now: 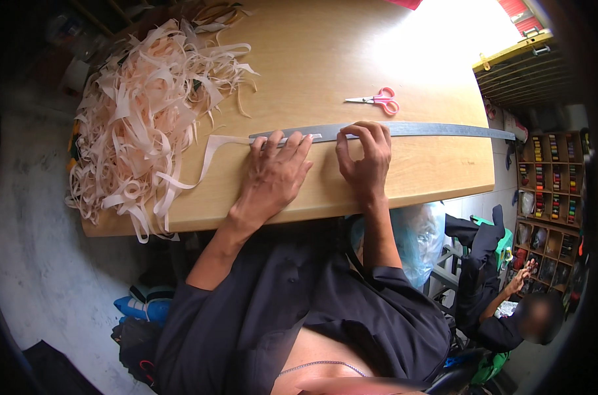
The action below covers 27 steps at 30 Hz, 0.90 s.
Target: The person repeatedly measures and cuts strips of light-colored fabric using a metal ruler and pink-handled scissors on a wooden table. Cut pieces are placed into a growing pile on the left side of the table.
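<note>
A long grey metal ruler [437, 129] lies across the wooden table in front of me. Along its left end runs a narrow pale pink fabric strip [230, 139], whose loose tail bends down toward a heap of similar strips. My left hand [273, 172] lies palm down with its fingers stretched out, the tips pressing the strip against the ruler. At the ruler's near edge, my right hand [368, 161] has its fingers curled and the thumb and index tips close together on the ruler. Pink-handled scissors [382, 101] lie beyond the ruler.
The large tangled heap of fabric strips [141, 125] covers the left of the table [299, 72]. A blue-tinted plastic bag [417, 240] stands below the near edge. At the right, another person [503, 296] sits near a wooden shelf [552, 178] of coloured thread spools.
</note>
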Each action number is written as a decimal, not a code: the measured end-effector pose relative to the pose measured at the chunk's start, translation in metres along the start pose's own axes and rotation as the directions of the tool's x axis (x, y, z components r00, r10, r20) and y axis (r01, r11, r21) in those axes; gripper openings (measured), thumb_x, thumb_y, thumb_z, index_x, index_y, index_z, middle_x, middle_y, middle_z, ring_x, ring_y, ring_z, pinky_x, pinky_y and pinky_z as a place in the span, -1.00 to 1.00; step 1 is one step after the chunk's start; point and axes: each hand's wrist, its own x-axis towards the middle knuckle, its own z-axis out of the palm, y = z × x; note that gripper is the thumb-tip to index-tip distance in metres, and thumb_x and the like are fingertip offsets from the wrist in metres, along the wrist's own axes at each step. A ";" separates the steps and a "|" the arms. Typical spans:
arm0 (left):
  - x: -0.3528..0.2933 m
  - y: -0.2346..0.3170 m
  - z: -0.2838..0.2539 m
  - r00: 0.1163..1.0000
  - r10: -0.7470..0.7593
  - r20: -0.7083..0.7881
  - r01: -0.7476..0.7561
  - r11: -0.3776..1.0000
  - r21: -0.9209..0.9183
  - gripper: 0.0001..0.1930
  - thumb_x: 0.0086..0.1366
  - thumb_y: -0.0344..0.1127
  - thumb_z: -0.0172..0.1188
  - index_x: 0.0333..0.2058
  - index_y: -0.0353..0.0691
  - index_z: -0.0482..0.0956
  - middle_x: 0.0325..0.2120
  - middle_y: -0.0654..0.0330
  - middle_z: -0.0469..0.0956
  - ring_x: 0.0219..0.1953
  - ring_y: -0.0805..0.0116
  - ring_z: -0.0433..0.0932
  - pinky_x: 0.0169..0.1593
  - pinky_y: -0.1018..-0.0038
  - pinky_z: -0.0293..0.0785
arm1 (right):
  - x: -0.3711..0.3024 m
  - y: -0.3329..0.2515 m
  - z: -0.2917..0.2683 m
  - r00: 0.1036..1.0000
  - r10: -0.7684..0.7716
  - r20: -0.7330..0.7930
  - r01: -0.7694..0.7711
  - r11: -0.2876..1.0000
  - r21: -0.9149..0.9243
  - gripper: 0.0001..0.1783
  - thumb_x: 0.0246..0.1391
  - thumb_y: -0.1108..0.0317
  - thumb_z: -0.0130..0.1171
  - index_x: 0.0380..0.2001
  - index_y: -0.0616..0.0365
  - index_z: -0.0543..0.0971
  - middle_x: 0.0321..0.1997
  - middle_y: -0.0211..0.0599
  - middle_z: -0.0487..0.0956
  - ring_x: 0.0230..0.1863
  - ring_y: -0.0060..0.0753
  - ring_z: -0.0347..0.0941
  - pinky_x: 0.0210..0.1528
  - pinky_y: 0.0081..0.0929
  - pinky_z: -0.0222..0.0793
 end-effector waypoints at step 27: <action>-0.020 -0.035 -0.021 0.960 -0.251 -0.122 0.236 0.963 -0.129 -0.70 0.38 -0.34 0.29 0.05 -0.25 0.65 0.00 0.06 0.56 0.07 0.03 0.51 0.16 0.12 0.44 | 0.004 -0.010 0.003 0.979 -0.071 0.193 0.087 0.993 -0.074 -0.78 -0.05 0.41 0.50 -0.27 -0.10 0.81 -0.10 -0.37 0.66 0.11 -0.04 0.49 0.18 -0.07 0.38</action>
